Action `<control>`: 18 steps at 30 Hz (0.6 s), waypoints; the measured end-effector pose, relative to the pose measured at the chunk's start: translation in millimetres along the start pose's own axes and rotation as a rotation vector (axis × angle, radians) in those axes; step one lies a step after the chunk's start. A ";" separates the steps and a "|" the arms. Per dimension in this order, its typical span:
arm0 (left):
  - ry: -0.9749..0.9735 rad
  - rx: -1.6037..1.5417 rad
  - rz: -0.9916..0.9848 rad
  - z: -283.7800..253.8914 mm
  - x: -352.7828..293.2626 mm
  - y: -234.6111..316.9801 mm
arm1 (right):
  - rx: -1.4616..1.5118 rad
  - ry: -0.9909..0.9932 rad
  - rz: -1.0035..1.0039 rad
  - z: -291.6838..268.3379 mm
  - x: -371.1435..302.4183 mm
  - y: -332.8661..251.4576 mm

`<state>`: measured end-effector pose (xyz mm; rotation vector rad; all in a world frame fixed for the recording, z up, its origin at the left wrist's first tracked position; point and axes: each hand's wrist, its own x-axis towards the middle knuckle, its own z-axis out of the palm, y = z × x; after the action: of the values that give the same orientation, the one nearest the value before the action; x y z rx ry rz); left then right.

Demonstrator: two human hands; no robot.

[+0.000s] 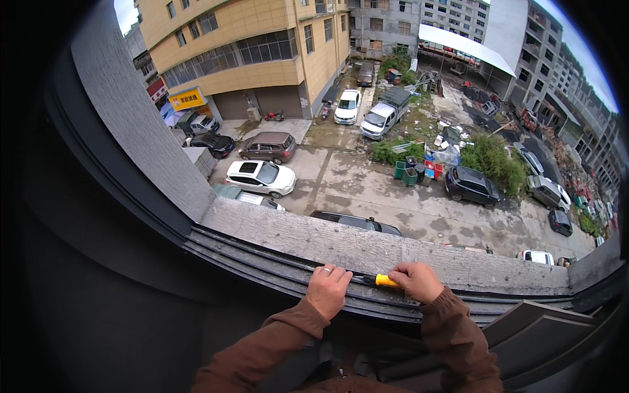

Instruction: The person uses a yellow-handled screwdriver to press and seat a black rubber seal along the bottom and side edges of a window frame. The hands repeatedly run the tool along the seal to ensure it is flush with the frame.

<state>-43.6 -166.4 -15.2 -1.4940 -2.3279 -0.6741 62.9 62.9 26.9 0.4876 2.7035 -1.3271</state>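
Note:
My right hand (420,281) is closed round the yellow handle of a screwdriver (386,281). Its dark collar and thin shaft point left, lying low along the dark window track (275,257). Just left of the shaft's tip, my left hand (327,288) rests at the track with its fingers curled down and pressed together. Whatever those fingers pinch, if anything, is hidden beneath them. A ring shows on one finger. Beyond both hands runs the rough grey outer sill (314,237).
Past the sill is a drop to a yard several floors below, with parked cars such as a white one (262,177). Flat grey-brown panels (537,334) lean at the lower right. The window frame's dark side (118,190) rises on the left.

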 end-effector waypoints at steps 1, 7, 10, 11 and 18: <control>-0.019 -0.001 -0.025 -0.6 1.4 1.2 | 0.064 -0.019 0.033 -0.8 2.3 -1.0; 0.287 -0.187 0.028 -29.0 42.4 9.8 | 0.814 -0.061 0.197 -31.0 -5.0 3.0; 0.245 -0.006 -0.075 -39.7 34.9 -4.9 | 0.519 0.018 0.058 -59.1 -22.7 12.2; 0.194 0.060 -0.098 -42.3 25.2 -12.5 | 0.393 0.017 0.053 -65.7 -29.9 14.3; -0.026 0.202 -0.078 -11.5 -7.5 -21.5 | -0.162 0.111 -0.104 -35.5 -38.6 15.5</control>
<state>-60.1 -185.8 -13.9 -1.3368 -2.4032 -0.4250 106.4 90.3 45.6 0.4219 2.9336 -1.1215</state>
